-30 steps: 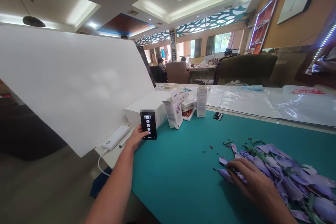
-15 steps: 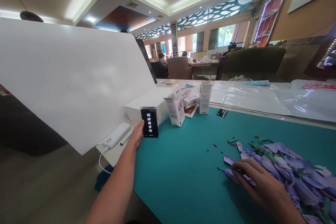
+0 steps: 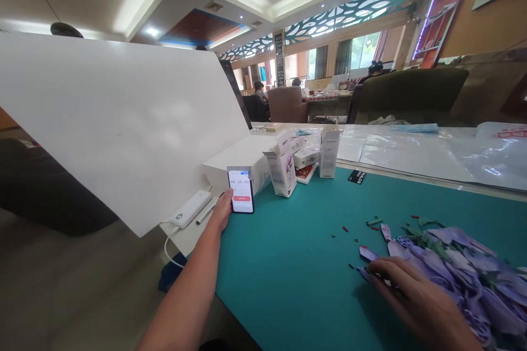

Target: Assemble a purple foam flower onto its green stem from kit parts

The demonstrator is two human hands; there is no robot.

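Note:
Stretched far forward, my left hand (image 3: pixel 223 210) grips the left edge of a smartphone (image 3: pixel 242 204), its thumb side against the case. The phone stands upright before a white box (image 3: pixel 220 163), its lit screen showing a timer. At lower right, my right hand (image 3: pixel 411 288) rests low over the green mat (image 3: pixel 296 263), fingers pinched together on a small purple petal (image 3: pixel 362 272). Part of that petal is hidden by the fingers. Beside this hand lies a heap of purple petals (image 3: pixel 461 279) with green leafy bits; another loose petal (image 3: pixel 368 253) lies just beyond the fingertips.
Small cartons (image 3: pixel 282 173) stand behind the mat. A large white board (image 3: pixel 123 120) leans up at left, with a power bank (image 3: pixel 191 208) and a pen (image 3: pixel 205 215) near its foot. Red and green scraps (image 3: pixel 374 223) dot the mat. People sit farther back.
The phone's screen has switched from a black lock screen with white characters to a bright timer page. The view has shifted slightly; both hands stay in about the same places.

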